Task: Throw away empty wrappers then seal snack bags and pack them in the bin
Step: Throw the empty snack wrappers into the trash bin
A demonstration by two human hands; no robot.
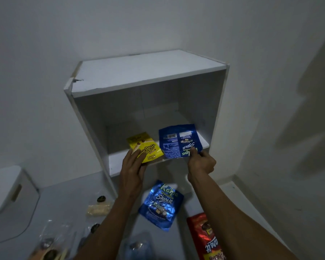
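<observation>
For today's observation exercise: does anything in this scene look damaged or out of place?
Yes. The white shelf unit has a chipped, broken top front-left corner. Below it, a blue snack bag, a red bag and loose snack pieces lie scattered on the floor, while the hands hold a yellow bag and another blue bag.

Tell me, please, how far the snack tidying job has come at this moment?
Early stage. Nothing looks packed yet. In hand: the left hand grips a yellow bag and the right hand a flat blue bag, both at the white shelf. Left: another blue bag, a red bag and clear wrappers lie on the floor; the white bin stands at left.
</observation>
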